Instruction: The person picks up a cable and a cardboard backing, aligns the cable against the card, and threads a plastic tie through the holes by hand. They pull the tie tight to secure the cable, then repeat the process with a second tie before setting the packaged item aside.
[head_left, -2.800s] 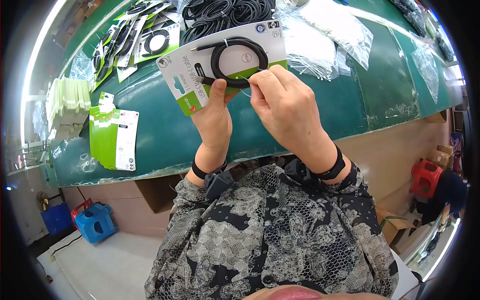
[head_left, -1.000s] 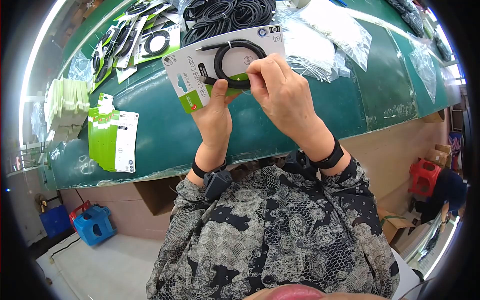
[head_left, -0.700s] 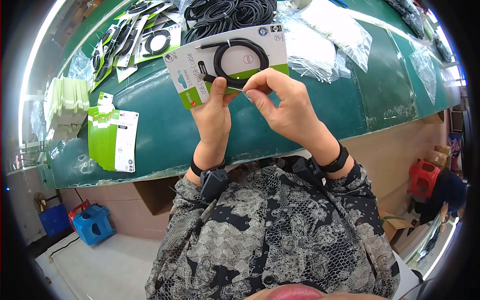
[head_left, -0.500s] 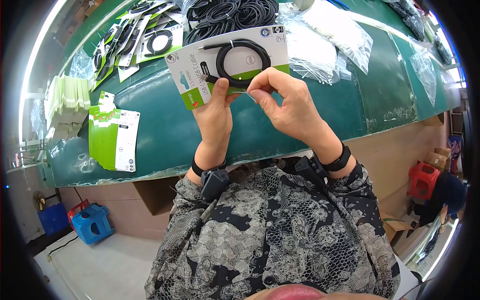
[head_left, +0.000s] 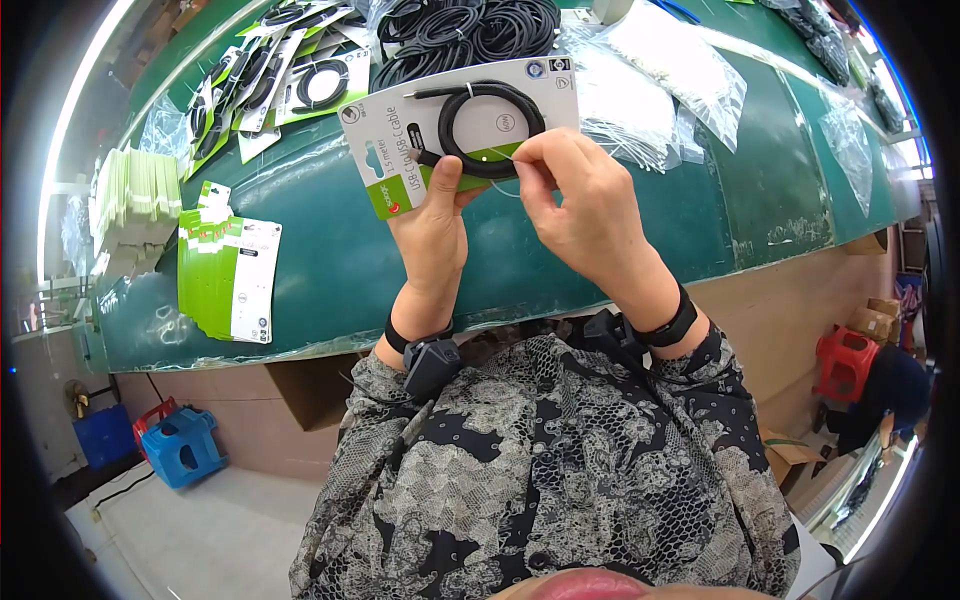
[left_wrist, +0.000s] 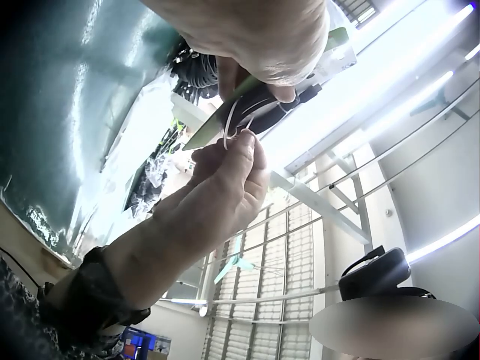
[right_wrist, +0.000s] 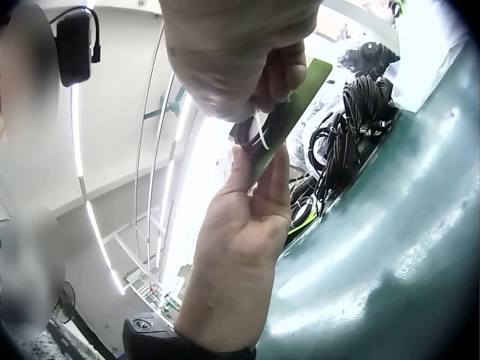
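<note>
In the head view, a white and green retail card for a USB-C cable is tilted over the table. A coiled black cable lies on its printed face, with a thin white tie across the top of the coil. My left hand grips the card's lower edge, thumb on the front beside a cable plug and fingers mostly hidden behind. My right hand pinches a thin white cable tie at the lower right of the coil. The left wrist view shows this cable tie curving off the card's edge.
On the green table, flat blank cards lie fanned at left beside a stack of cards. Carded cables are heaped at back left. Behind the held card lie loose black cables and bags of white ties.
My right hand lowers from the coil to the card's lower edge, then rises slightly, still pinching the tie, whose loop now shows. The card shifts a little right in my left hand.
</note>
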